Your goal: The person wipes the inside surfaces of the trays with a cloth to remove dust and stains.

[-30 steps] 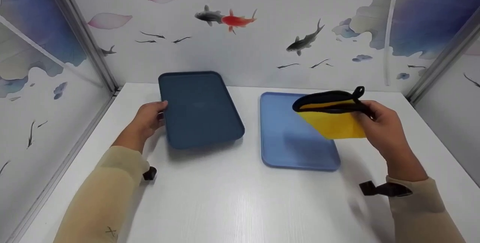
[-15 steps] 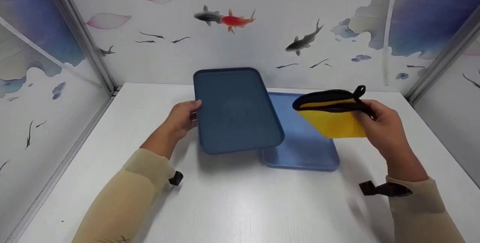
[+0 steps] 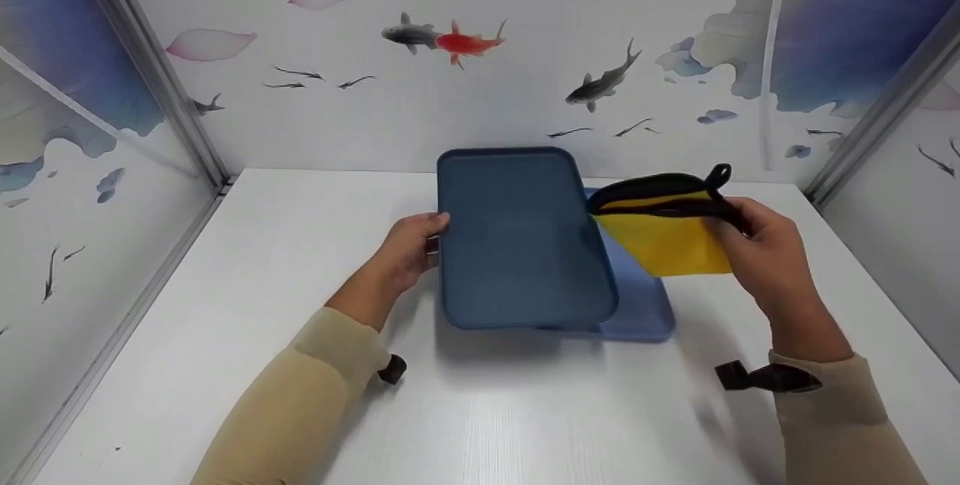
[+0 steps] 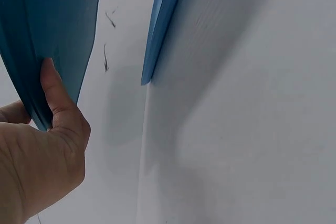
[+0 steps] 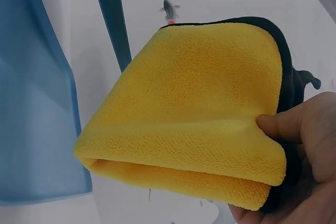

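In the head view my left hand grips the left rim of a dark blue tray, thumb on top and fingers beneath. The tray is held above the table and covers the left part of a light blue tray that lies on the tabletop. My right hand pinches a folded yellow cloth with black edging and a small loop, raised over the light blue tray's right side. In the right wrist view the plush yellow cloth is folded over. The left wrist view shows the left thumb on the dark tray's rim.
The white table runs back to a white wall painted with fish and leaves. Side panels with metal corner posts stand left and right. Black straps with small blocks sit on both wrists.
The left hand has carried the dark blue tray to the right, from beside the light blue tray to partly over it. The right hand and yellow cloth have stayed nearly still.
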`<state>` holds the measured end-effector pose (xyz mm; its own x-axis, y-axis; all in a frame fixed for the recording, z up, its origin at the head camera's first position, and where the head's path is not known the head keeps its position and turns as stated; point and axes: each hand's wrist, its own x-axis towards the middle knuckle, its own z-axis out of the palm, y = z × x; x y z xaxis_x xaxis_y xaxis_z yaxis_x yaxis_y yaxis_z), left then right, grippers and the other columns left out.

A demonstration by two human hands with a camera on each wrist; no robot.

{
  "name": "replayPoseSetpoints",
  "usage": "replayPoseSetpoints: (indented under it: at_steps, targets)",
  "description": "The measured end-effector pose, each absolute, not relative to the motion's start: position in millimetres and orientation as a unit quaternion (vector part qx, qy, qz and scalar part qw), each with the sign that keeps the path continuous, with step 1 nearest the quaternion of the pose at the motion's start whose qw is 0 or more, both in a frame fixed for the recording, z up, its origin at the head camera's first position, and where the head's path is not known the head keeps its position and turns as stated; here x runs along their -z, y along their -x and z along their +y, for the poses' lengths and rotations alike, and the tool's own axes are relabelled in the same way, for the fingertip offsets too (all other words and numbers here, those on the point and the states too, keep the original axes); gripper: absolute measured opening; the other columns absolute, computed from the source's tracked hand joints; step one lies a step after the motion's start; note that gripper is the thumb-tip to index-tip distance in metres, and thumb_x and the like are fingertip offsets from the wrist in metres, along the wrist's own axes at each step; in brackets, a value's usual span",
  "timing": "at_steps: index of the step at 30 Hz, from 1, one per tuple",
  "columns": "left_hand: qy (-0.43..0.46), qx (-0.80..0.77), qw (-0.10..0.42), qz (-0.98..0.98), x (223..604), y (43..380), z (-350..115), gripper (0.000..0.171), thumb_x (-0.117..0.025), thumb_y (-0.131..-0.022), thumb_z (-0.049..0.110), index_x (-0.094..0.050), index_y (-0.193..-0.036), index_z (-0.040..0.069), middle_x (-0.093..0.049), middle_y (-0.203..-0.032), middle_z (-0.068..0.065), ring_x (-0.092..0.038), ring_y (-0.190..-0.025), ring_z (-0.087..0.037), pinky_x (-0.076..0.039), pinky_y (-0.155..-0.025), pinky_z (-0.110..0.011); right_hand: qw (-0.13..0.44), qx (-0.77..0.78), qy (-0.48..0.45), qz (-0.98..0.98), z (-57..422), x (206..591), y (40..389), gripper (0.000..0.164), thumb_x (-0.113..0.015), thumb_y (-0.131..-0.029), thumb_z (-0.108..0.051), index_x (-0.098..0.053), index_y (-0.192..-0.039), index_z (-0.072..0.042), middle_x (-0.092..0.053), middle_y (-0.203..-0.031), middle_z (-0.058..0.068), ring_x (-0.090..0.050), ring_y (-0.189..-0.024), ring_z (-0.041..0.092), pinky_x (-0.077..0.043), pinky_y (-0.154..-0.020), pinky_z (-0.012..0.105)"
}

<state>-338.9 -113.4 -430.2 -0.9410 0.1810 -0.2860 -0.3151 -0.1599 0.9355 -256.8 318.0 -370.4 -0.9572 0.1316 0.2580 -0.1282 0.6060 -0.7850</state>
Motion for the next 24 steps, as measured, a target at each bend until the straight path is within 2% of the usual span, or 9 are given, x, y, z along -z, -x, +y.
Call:
replayPoseSetpoints:
  at_steps: [12, 19, 24]
  targets:
    - [0.041, -0.760, 0.172, 0.625, 440, 335, -92, 0.040, -0.056, -0.108, 0.026, -0.061, -0.139, 0.002, -0.067, -0.124, -0.010, -0.065, -0.109, -0.020, -0.055, -0.092, -0.031, 0.143, -0.456, 0.001, -0.878, 317, 371, 257, 0.039, -0.059, -0.106, -0.036, -0.066, -0.131, -0.007, -0.064, -0.117, -0.003, -0.062, -0.100, 0.015, -0.053, -0.082, 0.011]
    - [0.041, -0.776, 0.164, 0.608, 445, 333, -88, 0.036, -0.057, -0.107, 0.024, -0.064, -0.133, 0.000, -0.070, -0.107, -0.006, -0.067, -0.095, -0.017, -0.057, -0.081, -0.028, 0.140, -0.449, 0.022, -0.882, 313, 368, 255, 0.041, -0.058, -0.106, -0.037, -0.065, -0.132, -0.006, -0.064, -0.120, 0.002, -0.062, -0.100, 0.015, -0.053, -0.082, 0.010]
    - [0.040, -0.779, 0.171, 0.602, 444, 331, -87, 0.034, -0.058, -0.108, 0.023, -0.064, -0.131, 0.000, -0.069, -0.106, -0.006, -0.067, -0.094, -0.016, -0.057, -0.081, -0.027, 0.160, -0.464, 0.062, -0.869, 310, 363, 254, 0.042, -0.060, -0.104, -0.038, -0.065, -0.133, -0.007, -0.064, -0.116, -0.005, -0.061, -0.100, 0.012, -0.052, -0.081, 0.010]
